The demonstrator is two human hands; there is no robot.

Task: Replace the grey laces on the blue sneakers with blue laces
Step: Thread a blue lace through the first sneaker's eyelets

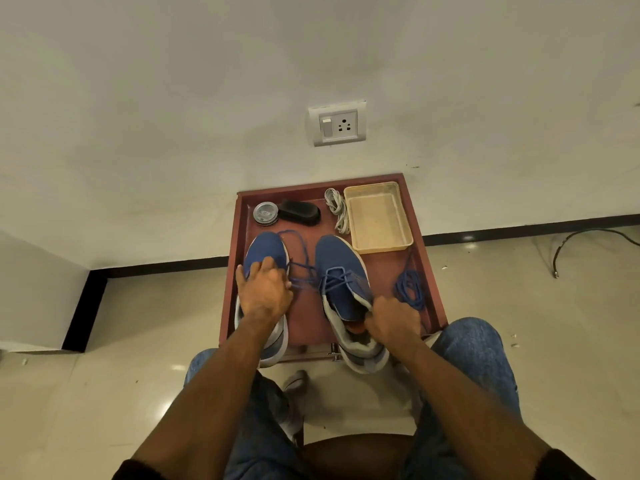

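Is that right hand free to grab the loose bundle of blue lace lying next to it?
Probably not at once: the right hand grips the right sneaker's collar. The blue lace bundle lies uncovered on the tray just beside it, so after letting go the way looks free.

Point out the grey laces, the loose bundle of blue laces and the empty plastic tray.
grey laces (337, 210): head view, middle of the coiled bundle.
blue lace bundle (411, 289): head view, centre of the coil.
plastic tray (380, 250): head view, near rim.
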